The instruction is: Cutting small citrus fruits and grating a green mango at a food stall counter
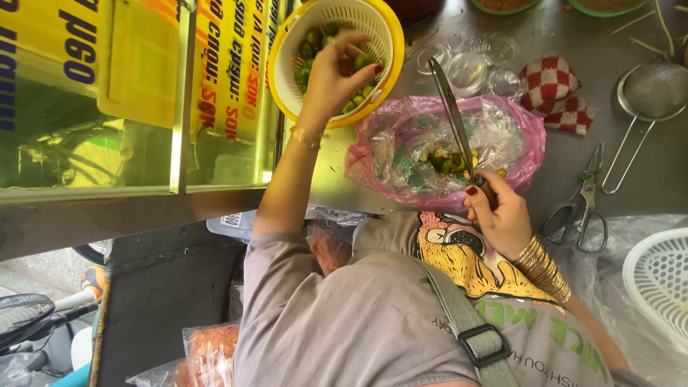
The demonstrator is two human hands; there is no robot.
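Small green fruits (309,51) fill the yellow-rimmed white plastic colander (287,43), a round basket with slotted walls that stands on the grey metal surface (616,36) just beside the pink plastic bag (527,136). The left hand (333,75) reaches into this colander from below, its grip narrowed, fingertips (362,51) curled down among the fruits and touching them; whether a fruit is already pinched cannot be told. The right hand (502,215) rests at the near edge of the pink bag, its grip closed around the handle of a long, slim metal blade (451,115), which slants up across the bag toward the colander. Inside the crinkled, translucent bag lie green and yellow fruit scraps (448,161). Gold bangles (545,269) ring the right wrist. Beyond the bag, away from the person, clear plastic cups (466,68) lie clustered, and next to them a red-and-white checked cloth (555,89). Farther from the bag on the same side lie a wire-mesh strainer (652,89) and steel scissors (580,211), blades pointing away. A white slotted basket (659,279) sits well apart from the bag at the frame's edge.
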